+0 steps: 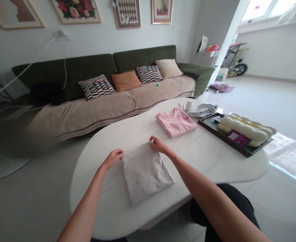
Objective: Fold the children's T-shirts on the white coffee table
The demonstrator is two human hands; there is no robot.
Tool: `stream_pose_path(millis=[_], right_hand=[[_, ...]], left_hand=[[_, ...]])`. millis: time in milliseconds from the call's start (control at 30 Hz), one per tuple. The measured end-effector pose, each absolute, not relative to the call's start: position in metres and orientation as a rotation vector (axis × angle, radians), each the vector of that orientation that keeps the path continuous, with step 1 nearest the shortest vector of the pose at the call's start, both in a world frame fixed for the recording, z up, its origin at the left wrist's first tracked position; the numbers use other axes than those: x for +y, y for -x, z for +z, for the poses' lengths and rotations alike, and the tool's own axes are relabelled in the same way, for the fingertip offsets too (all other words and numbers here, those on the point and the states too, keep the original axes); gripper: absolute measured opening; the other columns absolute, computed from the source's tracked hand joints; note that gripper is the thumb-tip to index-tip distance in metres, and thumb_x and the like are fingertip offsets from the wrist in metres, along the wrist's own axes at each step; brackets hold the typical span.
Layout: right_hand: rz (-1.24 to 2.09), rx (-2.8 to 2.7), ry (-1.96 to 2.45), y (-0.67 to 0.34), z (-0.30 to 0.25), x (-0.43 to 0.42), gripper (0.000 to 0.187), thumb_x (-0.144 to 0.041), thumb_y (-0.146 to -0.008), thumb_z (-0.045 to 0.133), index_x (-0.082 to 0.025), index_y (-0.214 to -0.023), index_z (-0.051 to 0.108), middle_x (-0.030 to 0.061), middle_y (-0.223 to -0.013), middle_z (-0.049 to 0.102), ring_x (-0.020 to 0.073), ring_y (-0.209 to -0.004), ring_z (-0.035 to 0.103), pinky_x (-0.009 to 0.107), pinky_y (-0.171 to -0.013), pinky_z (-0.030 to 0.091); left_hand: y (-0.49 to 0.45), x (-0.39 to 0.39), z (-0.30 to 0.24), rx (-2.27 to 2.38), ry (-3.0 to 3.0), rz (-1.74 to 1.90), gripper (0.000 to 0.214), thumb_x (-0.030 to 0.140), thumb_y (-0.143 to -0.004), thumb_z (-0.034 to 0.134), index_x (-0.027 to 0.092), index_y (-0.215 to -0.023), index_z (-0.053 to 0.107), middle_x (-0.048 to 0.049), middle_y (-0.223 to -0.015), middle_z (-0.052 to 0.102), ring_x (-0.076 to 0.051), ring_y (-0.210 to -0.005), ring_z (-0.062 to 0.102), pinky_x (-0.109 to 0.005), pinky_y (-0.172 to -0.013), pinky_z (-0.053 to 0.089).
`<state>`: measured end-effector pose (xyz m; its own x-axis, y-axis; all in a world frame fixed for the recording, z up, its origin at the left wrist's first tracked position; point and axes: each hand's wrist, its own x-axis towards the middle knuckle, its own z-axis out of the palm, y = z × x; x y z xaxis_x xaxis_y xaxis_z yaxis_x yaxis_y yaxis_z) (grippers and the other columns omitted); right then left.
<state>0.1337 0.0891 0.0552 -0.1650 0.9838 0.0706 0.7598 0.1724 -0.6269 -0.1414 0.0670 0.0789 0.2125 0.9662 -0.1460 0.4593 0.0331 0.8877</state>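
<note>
Both hands grip the far edge of a folded grey garment that lies flat on the white desk. Left hand has its fingers curled shut on the far left corner of the cloth; right hand pinches the far right corner, fingers closed on the fabric. The garment sits near the front middle of the desk, square-folded, one corner pointing toward the person.

Further back on the desk a folded pink shirt lies well apart from the grey one. Just beyond it sits some crumpled white packaging. To the right a dark tray carries a cream, ridged, puffy item with a small magenta card against it.

The desk is smooth, rounded at the ends, and stands on a pale glossy tile floor. Behind it runs a long green sofa with a beige throw over the seat and patterned, orange and cream cushions. Framed pictures hang on the wall above. Bright daylight comes from windows on the right.
</note>
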Motion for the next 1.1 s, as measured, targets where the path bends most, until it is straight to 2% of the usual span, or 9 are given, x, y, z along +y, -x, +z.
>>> stream_pose_path(millis=[200,300,367,433,500,567,667,767,1100], right_hand=[[0.543,-2.023,1.795,-0.134,0.055,0.092,0.022,-0.014,-0.070,0.049,-0.014,-0.090,0.057,0.0030,-0.076,0.059,0.0125,-0.067,0.050,0.020,-0.060,0.035],[0.474,-2.032,1.858,-0.128,0.059,0.084,0.028,-0.012,-0.074,0.044,-0.015,-0.100,0.055,0.0074,-0.088,0.060,0.0165,-0.078,0.053,0.024,-0.068,0.038],[0.403,-2.035,1.877,-0.120,0.064,0.073,0.034,-0.010,-0.078,0.038,-0.015,-0.109,0.051,0.0119,-0.101,0.057,0.0197,-0.092,0.052,0.029,-0.076,0.038],[0.334,-2.058,1.855,-0.108,0.065,0.057,0.038,-0.011,-0.081,0.034,-0.016,-0.117,0.046,0.0142,-0.117,0.050,0.0214,-0.107,0.045,0.034,-0.086,0.035],[0.286,-2.123,1.785,-0.096,0.059,0.039,0.041,-0.020,-0.084,0.036,-0.019,-0.125,0.041,0.0116,-0.132,0.038,0.0226,-0.121,0.032,0.039,-0.097,0.026],[0.279,-2.181,1.736,-0.089,0.048,0.022,0.048,-0.036,-0.086,0.039,-0.021,-0.131,0.034,0.0074,-0.141,0.026,0.0246,-0.129,0.016,0.045,-0.102,0.017],[0.321,-2.178,1.785,-0.086,0.031,0.009,0.062,-0.054,-0.084,0.032,-0.021,-0.137,0.026,0.0048,-0.145,0.014,0.0269,-0.132,0.002,0.052,-0.102,0.012],[0.349,-2.175,1.814,-0.088,0.023,0.008,0.064,-0.056,-0.085,0.028,-0.022,-0.138,0.022,0.0031,-0.146,0.011,0.0256,-0.132,-0.001,0.052,-0.102,0.010],[0.357,-2.159,1.804,-0.087,0.027,0.009,0.063,-0.056,-0.084,0.032,-0.023,-0.138,0.024,0.0039,-0.146,0.013,0.0248,-0.133,0.001,0.051,-0.103,0.006]], left_hand=[[0.154,0.079,0.052,1.536,-1.749,0.627,0.028,0.044,-0.062,0.059,0.017,-0.060,0.049,0.0051,-0.051,0.048,-0.011,-0.051,0.047,-0.022,-0.055,0.038],[0.147,0.076,0.051,1.708,-1.920,0.505,0.022,0.039,-0.069,0.055,0.018,-0.073,0.054,0.0038,-0.056,0.052,-0.013,-0.056,0.051,-0.022,-0.058,0.040],[0.133,0.066,0.056,1.914,-2.053,0.488,0.023,0.031,-0.074,0.052,0.017,-0.092,0.056,-0.0015,-0.073,0.059,-0.016,-0.069,0.056,-0.025,-0.066,0.043],[0.112,0.051,0.056,2.053,-2.229,0.563,0.032,0.025,-0.078,0.047,0.015,-0.108,0.054,-0.0091,-0.096,0.059,-0.020,-0.090,0.055,-0.029,-0.079,0.042],[0.089,0.033,0.049,2.059,-2.393,0.629,0.038,0.025,-0.083,0.042,0.014,-0.118,0.050,-0.0135,-0.117,0.051,-0.024,-0.112,0.044,-0.035,-0.092,0.036],[0.071,0.018,0.036,2.077,-2.431,0.581,0.042,0.032,-0.085,0.040,0.017,-0.124,0.047,-0.0141,-0.130,0.042,-0.029,-0.124,0.031,-0.045,-0.096,0.030],[0.059,0.006,0.016,2.187,-2.307,0.462,0.048,0.044,-0.085,0.037,0.023,-0.128,0.042,-0.0131,-0.139,0.029,-0.034,-0.128,0.020,-0.056,-0.093,0.028],[0.061,0.005,0.007,2.204,-2.256,0.419,0.050,0.046,-0.085,0.036,0.026,-0.131,0.039,-0.0104,-0.142,0.024,-0.032,-0.130,0.016,-0.055,-0.095,0.027],[0.063,0.008,0.005,2.231,-2.289,0.435,0.049,0.045,-0.084,0.039,0.026,-0.130,0.041,-0.0094,-0.141,0.027,-0.031,-0.130,0.018,-0.050,-0.099,0.024]])
